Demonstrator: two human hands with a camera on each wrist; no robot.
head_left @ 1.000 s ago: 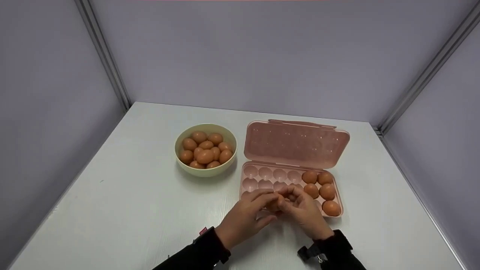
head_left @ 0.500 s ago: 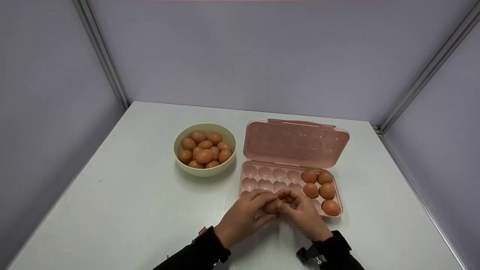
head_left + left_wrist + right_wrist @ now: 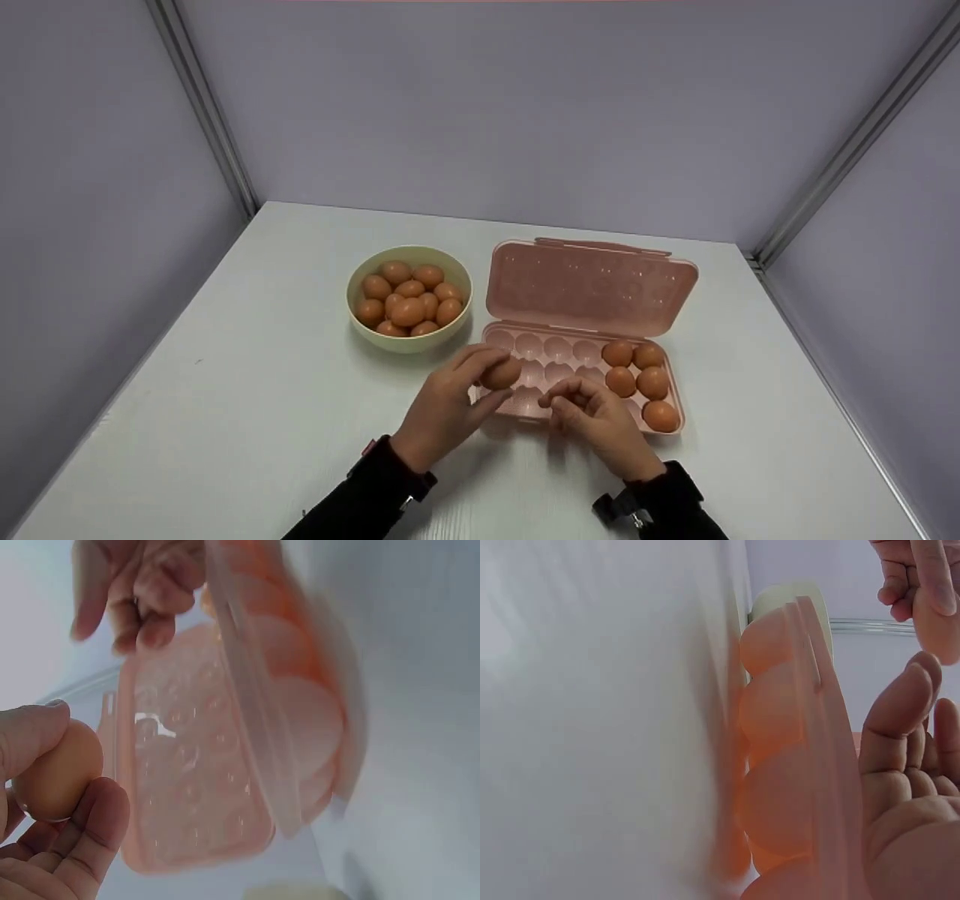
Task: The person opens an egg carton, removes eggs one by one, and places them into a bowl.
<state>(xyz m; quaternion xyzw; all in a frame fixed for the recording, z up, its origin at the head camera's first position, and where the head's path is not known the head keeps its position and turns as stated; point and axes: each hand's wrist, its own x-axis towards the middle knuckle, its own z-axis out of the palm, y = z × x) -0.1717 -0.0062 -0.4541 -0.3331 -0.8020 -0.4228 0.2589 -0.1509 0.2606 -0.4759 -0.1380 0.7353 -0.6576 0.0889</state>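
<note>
On a white table (image 3: pixel 247 390) between grey walls (image 3: pixel 487 105), my left hand (image 3: pixel 442 409) pinches a brown egg (image 3: pixel 501 373); my right hand (image 3: pixel 600 427) hangs loosely curled, holding nothing, over the pink egg tray (image 3: pixel 529 352).

A round cream bowl (image 3: pixel 409 341) heaped with brown eggs (image 3: pixel 409 302) stands on the white surface (image 3: pixel 247 390), just left of a pink plastic egg tray (image 3: pixel 675 390). The tray's hinged lid (image 3: pixel 591 287) stands open behind it. Five eggs (image 3: pixel 639 377) sit in its rightmost cups.
</note>
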